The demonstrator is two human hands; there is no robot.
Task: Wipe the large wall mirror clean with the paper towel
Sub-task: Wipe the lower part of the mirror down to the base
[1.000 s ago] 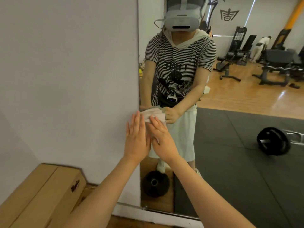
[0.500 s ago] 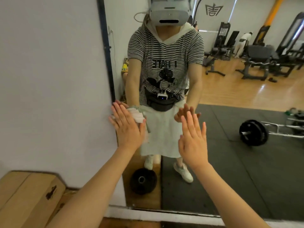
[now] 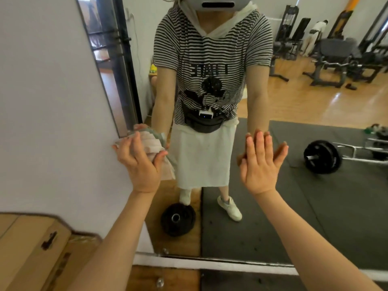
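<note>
Left hand (image 3: 141,164) grips the folded paper towel (image 3: 154,143) and presses it on the wall mirror (image 3: 294,185) right at its left edge, beside the white wall (image 3: 52,101). Thumb and fingers curl round the wad.

Right hand (image 3: 259,162) is open, fingers straight, palm flat toward the glass; it meets its reflection at the fingertips, so probably touching.

Change over the last second: both hands were together on the towel, now the right has let go and moved well off to the right, leaving the left as sole holder. View has also swung right, more mirror in frame.

Read: handover done, wiping is just starting from the left edge. Nearly all the glass looks untouched. Right palm on the glass risks fresh prints.

Cardboard box (image 3: 31,248) sits on the floor lower left.
</note>
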